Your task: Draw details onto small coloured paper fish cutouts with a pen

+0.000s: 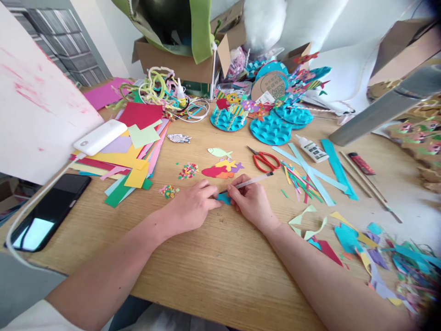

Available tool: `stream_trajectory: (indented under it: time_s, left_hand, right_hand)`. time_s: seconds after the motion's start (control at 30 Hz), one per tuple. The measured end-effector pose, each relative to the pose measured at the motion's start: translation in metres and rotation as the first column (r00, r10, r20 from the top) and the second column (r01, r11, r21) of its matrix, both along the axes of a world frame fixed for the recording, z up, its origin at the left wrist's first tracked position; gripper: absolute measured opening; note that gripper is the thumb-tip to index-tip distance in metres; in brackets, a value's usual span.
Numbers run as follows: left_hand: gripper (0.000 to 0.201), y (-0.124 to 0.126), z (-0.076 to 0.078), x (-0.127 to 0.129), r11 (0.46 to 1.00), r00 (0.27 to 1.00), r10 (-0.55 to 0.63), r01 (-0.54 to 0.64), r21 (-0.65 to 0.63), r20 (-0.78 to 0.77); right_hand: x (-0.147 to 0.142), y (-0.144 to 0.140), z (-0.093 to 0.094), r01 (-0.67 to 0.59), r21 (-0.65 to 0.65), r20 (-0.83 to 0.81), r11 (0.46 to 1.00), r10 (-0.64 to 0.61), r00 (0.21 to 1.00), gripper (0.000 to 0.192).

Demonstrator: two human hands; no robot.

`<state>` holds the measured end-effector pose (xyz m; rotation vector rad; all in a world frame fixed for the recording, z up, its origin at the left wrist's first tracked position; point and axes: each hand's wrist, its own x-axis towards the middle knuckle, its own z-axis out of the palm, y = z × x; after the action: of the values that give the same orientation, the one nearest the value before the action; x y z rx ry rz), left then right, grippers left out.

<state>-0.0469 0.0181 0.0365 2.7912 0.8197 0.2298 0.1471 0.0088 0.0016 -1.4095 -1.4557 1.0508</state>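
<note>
My right hand [254, 202] grips a pen [254, 179], its tip end slanting down to the left. Beneath the tip lies a small blue paper piece [225, 198], partly covered by my fingers. My left hand [193, 206] is closed, fingertips holding the paper's left side against the table. Just beyond both hands are red, yellow, orange and purple paper fish cutouts [218, 171], overlapping. A pale green paper fish [219, 152] lies behind them, and a patterned fish cutout [179, 138] farther left. Tiny paper dots [188, 171] form small heaps beside my left hand.
Red-handled scissors [265, 161], a glue bottle [312, 149] and paper strips [312, 174] lie right of centre. Coloured sheets [138, 156] carry a white power bank [99, 138], near a phone [50, 211]. Paper scraps [347, 236] spread at right. Blue egg-carton bases [270, 129] stand behind.
</note>
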Motion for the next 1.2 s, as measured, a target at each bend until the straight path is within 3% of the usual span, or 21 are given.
stream_trajectory:
  time_s: [1.2]
  left_hand:
    - [0.034, 0.0019, 0.0006, 0.0002, 1.0, 0.997, 0.006, -0.005, -0.004, 0.072]
  right_hand:
    - [-0.0006, -0.0004, 0.0031, 0.017, 0.005, 0.048, 1.0, -0.017, 0.999, 0.022]
